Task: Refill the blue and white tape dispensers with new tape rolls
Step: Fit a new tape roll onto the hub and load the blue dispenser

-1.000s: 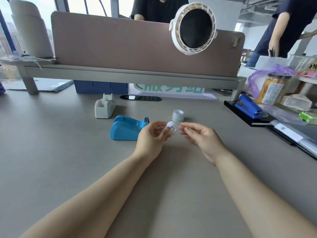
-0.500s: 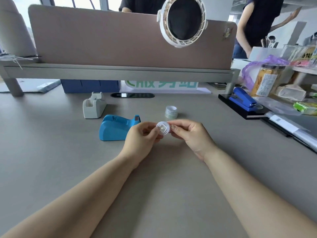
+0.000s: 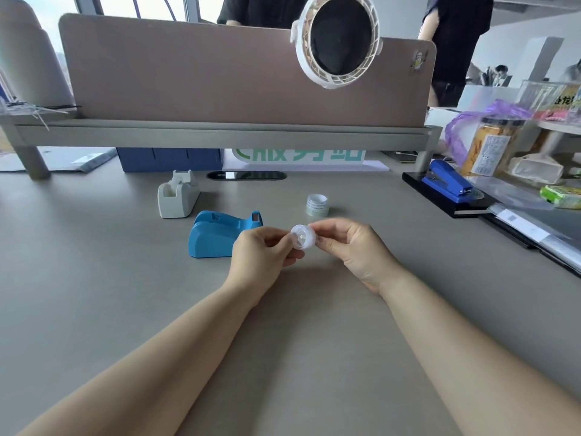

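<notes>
A small clear tape roll on a white plastic core (image 3: pixel 302 236) is pinched between my left hand (image 3: pixel 262 256) and my right hand (image 3: pixel 352 247), just above the grey desk (image 3: pixel 94 294). The blue tape dispenser (image 3: pixel 217 234) lies right behind my left hand, its roll slot hidden from here. The white tape dispenser (image 3: pixel 177 198) stands further back to the left, with nothing visible in its cradle. A second clear tape roll (image 3: pixel 317 204) stands on the desk behind my hands.
A blue stapler (image 3: pixel 446 181) rests on a black tray at the right, beside jars and packets. A brown divider (image 3: pixel 239 73) with a white clip-on fan (image 3: pixel 339 39) closes the back of the desk. Two people stand behind it.
My right hand has closed in on the roll that my left hand held alone a second ago; both hands now pinch it. The view has shifted slightly.
</notes>
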